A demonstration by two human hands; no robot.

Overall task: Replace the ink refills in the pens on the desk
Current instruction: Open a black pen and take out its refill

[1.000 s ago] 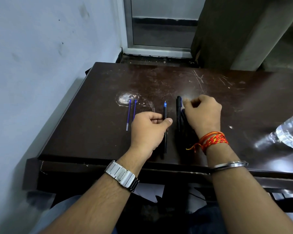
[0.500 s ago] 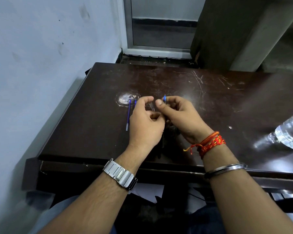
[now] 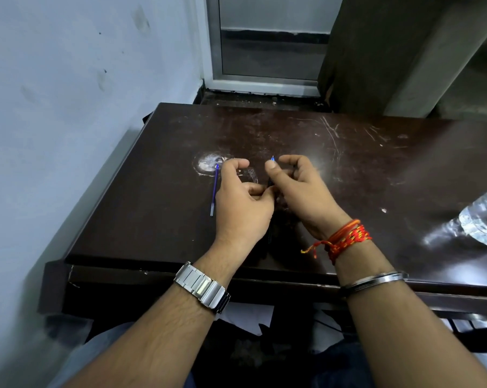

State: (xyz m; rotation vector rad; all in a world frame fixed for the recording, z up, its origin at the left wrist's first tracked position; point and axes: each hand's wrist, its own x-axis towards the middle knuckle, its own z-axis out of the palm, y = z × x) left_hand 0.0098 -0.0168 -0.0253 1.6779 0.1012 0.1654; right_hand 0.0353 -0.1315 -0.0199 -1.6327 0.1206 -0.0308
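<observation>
Pen held above the desk: your right hand pinches its tip end between thumb and forefinger, your left hand its lower barrel. Just left of your left fingers, a loose refill lies flat.

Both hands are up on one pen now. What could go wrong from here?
The pen is pinched by the left hand and the right hand above the desk; a freed part might drop unseen on the dark top. The blue refill lies loose beside the left hand and could get knocked. The water bottle at the right edge may roll.
</observation>
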